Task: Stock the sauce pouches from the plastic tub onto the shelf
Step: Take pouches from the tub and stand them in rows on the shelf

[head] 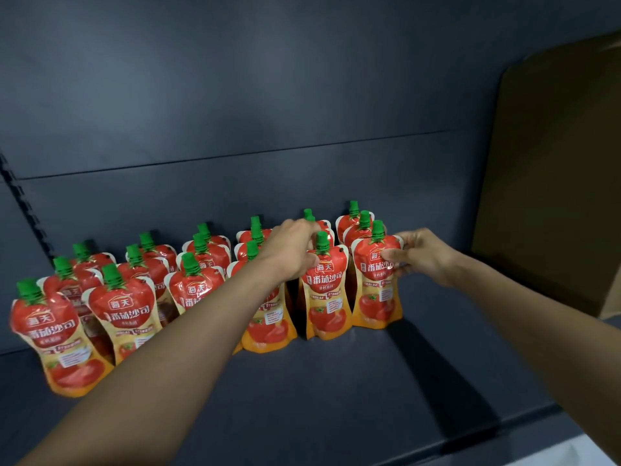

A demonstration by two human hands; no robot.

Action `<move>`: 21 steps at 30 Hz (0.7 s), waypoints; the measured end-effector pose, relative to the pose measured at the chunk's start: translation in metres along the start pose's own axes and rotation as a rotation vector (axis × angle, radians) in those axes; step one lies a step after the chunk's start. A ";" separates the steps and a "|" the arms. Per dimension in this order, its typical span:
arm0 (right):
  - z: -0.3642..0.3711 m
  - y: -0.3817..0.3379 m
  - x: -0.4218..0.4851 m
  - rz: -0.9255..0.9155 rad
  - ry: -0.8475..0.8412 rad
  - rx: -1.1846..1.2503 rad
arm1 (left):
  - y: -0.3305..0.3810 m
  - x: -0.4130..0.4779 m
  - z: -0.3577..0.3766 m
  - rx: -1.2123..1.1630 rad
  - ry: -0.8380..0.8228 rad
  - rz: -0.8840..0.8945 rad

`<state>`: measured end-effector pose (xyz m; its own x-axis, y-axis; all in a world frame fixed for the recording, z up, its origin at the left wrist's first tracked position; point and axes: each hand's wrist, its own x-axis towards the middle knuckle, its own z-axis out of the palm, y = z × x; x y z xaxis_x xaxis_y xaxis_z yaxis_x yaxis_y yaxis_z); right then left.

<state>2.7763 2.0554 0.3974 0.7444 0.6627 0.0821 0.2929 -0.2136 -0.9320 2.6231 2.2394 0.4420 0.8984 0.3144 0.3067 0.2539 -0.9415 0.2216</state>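
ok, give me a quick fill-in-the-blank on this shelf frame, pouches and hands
1. The caps on the pouches are all ____.
2. The right hand pinches the front pouch at the ____ end of the row.
3. The left hand grips the neighbouring pouch, which stands ____ on the shelf.
4. The cardboard box stands to the ____ of the pouches.
Missing: green; right; upright; right.

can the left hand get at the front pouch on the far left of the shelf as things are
Probably yes: that red and yellow green-capped sauce pouch stands at the front with bare dark shelf before it. The left hand must first release the pouch it grips.
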 end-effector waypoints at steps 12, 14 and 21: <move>0.002 0.003 0.002 -0.021 -0.008 0.011 | -0.004 0.000 -0.005 -0.035 -0.052 0.031; 0.004 0.001 0.000 -0.014 -0.004 0.011 | -0.004 0.000 -0.004 -0.019 -0.052 0.022; 0.008 -0.005 -0.013 -0.010 0.087 -0.078 | 0.006 -0.008 -0.004 0.060 -0.026 0.001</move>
<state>2.7605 2.0539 0.3978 0.7898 0.6006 0.1247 0.3438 -0.2650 -0.9009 2.6162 2.2316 0.4452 0.9073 0.3111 0.2828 0.2733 -0.9476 0.1657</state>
